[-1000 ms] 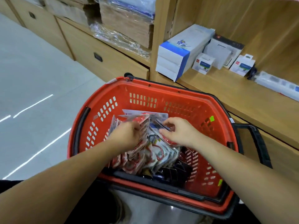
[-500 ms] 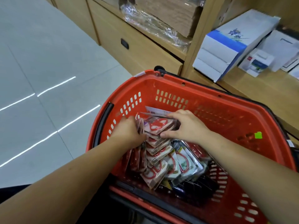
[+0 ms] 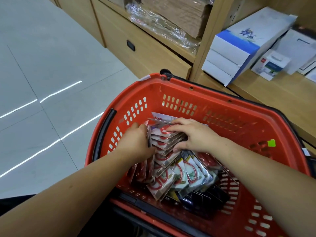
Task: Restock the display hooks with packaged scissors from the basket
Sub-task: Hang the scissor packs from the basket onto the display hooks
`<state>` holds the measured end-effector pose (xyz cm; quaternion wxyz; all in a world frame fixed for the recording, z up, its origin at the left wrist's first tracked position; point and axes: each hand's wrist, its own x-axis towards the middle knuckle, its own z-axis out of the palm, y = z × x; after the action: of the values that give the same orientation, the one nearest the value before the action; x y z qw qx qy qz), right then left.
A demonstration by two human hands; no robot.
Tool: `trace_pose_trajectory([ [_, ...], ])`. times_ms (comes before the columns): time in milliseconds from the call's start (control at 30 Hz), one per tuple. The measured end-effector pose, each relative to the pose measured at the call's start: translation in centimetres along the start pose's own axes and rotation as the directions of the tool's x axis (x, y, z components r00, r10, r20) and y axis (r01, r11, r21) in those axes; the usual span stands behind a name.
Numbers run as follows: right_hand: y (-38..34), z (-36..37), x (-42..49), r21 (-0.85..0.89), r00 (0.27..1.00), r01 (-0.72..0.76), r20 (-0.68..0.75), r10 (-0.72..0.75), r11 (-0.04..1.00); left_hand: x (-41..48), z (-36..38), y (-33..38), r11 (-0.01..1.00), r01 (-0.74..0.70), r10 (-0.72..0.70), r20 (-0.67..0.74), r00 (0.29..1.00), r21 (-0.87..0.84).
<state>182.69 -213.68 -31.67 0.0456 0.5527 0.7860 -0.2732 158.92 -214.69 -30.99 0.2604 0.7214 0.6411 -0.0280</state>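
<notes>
A red plastic basket [image 3: 196, 93] holds several packaged scissors with red handles. A stack of these packs [image 3: 166, 139] sits between my two hands. My right hand [image 3: 193, 135] lies over the stack's right side, fingers on top and thumb curled under its near edge. My left hand [image 3: 136, 142] presses against the stack's left side, fingers curled round the edges of the packs. More packs [image 3: 184, 175] lean in a loose row nearer to me. No display hooks are in view.
Wooden shelving stands behind the basket. A white and blue box [image 3: 242, 47] and small white boxes [image 3: 271, 64] sit on the right shelf. Plastic-wrapped cardboard [image 3: 171, 19] fills the shelf above a drawer [image 3: 142, 48]. Grey tiled floor [image 3: 42, 82] lies to the left.
The view has shifted closer onto the basket. Both hands have closed in on the stack of packs, squeezing it together from either side.
</notes>
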Motion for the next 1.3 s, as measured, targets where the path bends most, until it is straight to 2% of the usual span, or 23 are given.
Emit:
trace_pose_trajectory([
  [33,0.3,0.0,-0.1,0.029,1.0,-0.022,-0.013,0.022,0.999,-0.1,-0.1,0.2,0.998,-0.047,0.05,-0.074,0.996,0.038],
  [67,0.5,0.0,-0.4,0.04,0.999,-0.043,-0.028,0.044,0.998,-0.1,0.0,0.4,0.997,-0.071,0.072,-0.084,0.994,0.019],
  [100,0.6,0.3,-0.9,0.023,0.997,-0.061,-0.046,0.062,0.998,-0.3,0.0,0.8,0.997,-0.063,0.061,-0.046,0.997,-0.044],
  [200,0.3,1.5,-2.1,-0.157,0.984,-0.079,-0.17,0.052,0.984,0.0,0.8,1.1,0.966,0.077,-0.034,0.175,0.984,-0.247],
  [300,-0.5,2.0,-2.6,-0.279,0.974,-0.065,-0.228,0.0,0.958,0.2,0.9,1.1,0.813,0.236,-0.106,0.263,0.959,-0.532],
  [433,-1.9,1.3,-2.9,-0.353,0.977,-0.164,-0.189,0.101,0.921,0.4,0.7,1.9,0.708,0.263,-0.134,0.241,0.961,-0.655],
  [533,-2.1,0.4,-2.5,-0.089,0.959,-0.271,-0.111,0.261,0.958,0.4,1.1,2.5,0.731,0.289,-0.145,0.273,0.951,-0.618],
  [600,-1.7,0.1,-1.7,0.167,0.944,-0.31,-0.064,0.324,0.936,0.2,1.3,2.7,0.746,0.314,-0.165,0.293,0.942,-0.587],
  [667,-1.7,0.6,-0.9,0.307,0.929,-0.332,-0.059,0.366,0.892,0.3,1.3,2.8,0.755,0.333,-0.18,0.309,0.934,-0.565],
  [767,-2.2,1.9,0.2,0.335,0.897,-0.372,-0.112,0.428,0.866,0.5,1.2,2.8,0.746,0.346,-0.21,0.292,0.933,-0.569],
  [867,-2.5,2.0,0.6,0.432,0.872,-0.392,-0.106,0.478,0.812,0.6,1.1,2.9,0.698,0.379,-0.218,0.324,0.921,-0.608],
  [1033,-2.6,2.8,0.3,0.402,0.878,-0.408,-0.075,0.474,0.82,0.3,1.0,2.9,0.558,0.444,-0.19,0.412,0.891,-0.702],
  [1167,-2.5,2.6,-0.3,0.618,0.857,-0.396,-0.016,0.514,0.679,0.2,1.3,2.9,0.439,0.477,-0.226,0.421,0.879,-0.761],
  [1300,-3.1,2.3,-1.4,0.661,0.857,-0.384,-0.004,0.515,0.644,-0.7,1.3,3.7,0.316,0.487,-0.261,0.419,0.87,-0.814],
])
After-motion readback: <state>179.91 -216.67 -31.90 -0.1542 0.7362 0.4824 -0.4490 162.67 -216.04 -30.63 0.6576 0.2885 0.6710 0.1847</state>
